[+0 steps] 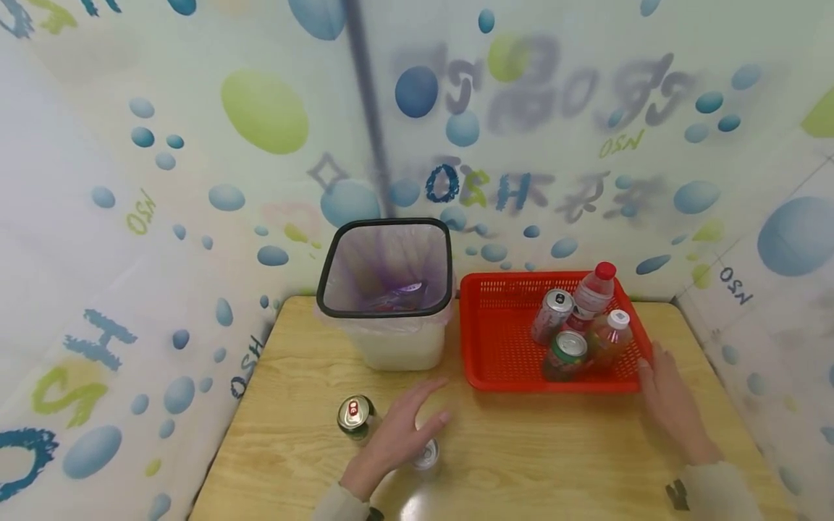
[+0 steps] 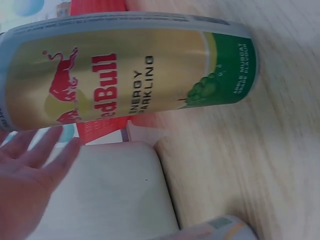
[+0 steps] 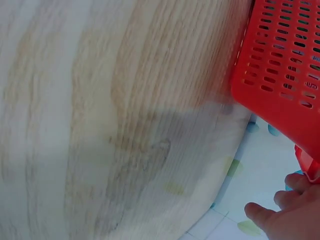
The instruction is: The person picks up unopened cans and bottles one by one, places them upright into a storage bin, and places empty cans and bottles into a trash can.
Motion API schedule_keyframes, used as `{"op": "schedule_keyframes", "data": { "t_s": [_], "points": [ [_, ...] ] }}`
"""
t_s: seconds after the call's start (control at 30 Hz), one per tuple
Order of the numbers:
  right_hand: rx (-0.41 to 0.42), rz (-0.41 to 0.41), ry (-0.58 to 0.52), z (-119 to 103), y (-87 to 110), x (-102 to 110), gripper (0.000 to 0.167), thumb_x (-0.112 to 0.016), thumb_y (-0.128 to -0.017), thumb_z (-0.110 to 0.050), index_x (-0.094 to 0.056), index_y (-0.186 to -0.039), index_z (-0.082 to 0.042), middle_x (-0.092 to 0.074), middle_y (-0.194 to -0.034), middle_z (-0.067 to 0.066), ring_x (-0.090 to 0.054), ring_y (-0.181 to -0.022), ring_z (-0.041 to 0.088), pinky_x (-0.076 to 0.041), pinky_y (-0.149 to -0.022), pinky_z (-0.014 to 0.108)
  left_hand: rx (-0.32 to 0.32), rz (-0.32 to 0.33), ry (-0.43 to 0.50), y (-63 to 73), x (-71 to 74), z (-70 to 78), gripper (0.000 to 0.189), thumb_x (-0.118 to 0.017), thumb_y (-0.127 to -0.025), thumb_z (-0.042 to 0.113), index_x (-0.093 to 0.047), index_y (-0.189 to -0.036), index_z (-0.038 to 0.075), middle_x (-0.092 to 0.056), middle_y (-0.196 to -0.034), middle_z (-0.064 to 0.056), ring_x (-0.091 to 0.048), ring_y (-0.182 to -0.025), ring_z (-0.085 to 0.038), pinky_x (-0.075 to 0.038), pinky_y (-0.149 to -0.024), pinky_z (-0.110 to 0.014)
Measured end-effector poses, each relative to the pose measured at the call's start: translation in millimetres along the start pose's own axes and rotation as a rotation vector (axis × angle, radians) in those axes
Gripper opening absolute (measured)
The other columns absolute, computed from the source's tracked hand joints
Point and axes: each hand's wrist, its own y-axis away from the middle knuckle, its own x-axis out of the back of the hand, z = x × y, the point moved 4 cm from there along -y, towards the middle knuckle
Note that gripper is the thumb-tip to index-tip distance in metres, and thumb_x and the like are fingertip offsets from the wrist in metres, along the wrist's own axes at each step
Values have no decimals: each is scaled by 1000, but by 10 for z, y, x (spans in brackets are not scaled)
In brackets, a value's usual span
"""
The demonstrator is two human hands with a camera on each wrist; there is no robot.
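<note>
My left hand (image 1: 402, 433) hovers over the table with fingers spread and nothing in its grasp. A green-sided can (image 1: 356, 417) stands to its left, and a silver-topped can (image 1: 426, 456) is partly covered below its thumb. The left wrist view has a gold and green Red Bull can (image 2: 135, 70) close by, with a second can (image 2: 220, 229) cut off at the edge. At the right end of the red basket (image 1: 502, 386), my right hand (image 1: 671, 401) touches the rim with extended fingers. Its fingertips overlap the basket edge in the right wrist view.
A white bin (image 1: 400, 347) with a black rim and plastic liner stands left of the basket, some items inside. The basket holds a silver can (image 1: 552, 316), a green-topped can (image 1: 565, 356), a red-capped bottle (image 1: 593, 291) and a white-capped bottle (image 1: 609, 336). Patterned curtains (image 1: 260, 217) surround the table.
</note>
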Motion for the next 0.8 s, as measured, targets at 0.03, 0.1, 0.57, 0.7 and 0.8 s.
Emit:
{"op": "schedule_keyframes", "data": {
  "t_s": [0.03,0.1,0.57,0.7,0.8],
  "points": [
    [-2,2,2,-4,0,-10,69,-22,-114,-36,2,-159,11,-5,-160,43,0,-149,60,-8,-113,75,-18,7,10,10,6,-5,53,-62,-103,37,-53,-152,19,-54,-153,-6,-47,-143,-33,-37,-114,-59],
    [3,13,6,-7,-2,-22,69,-22,-114,-35,1,-159,12,-7,-160,44,-1,-149,60,-9,-114,75,-86,25,50,32,18,-16,53,-60,-103,33,-52,-153,17,-54,-154,-6,-48,-142,-31,-40,-113,-56],
    [16,28,44,4,4,31,69,-26,-114,-33,-3,-159,13,-11,-158,45,-6,-147,63,-10,-113,76,-83,48,207,431,-147,-307,109,-85,-75,44,-28,-164,14,-38,-163,-10,-36,-150,-31,-33,-115,-62],
    [34,67,133,-11,-17,30,68,-31,-113,-35,-13,-158,13,-28,-152,46,-20,-140,66,-19,-106,82,-92,51,182,482,-185,-373,116,-90,-73,47,-26,-164,14,-39,-162,-13,-37,-149,-28,-34,-117,-50],
    [42,78,180,-21,-23,15,70,-33,-113,-38,-15,-158,12,-29,-152,44,-18,-142,64,-16,-107,81,-114,59,188,495,-219,-426,115,-93,-73,39,-27,-163,12,-42,-161,-13,-40,-148,-26,-33,-119,-41]
  ]
}}
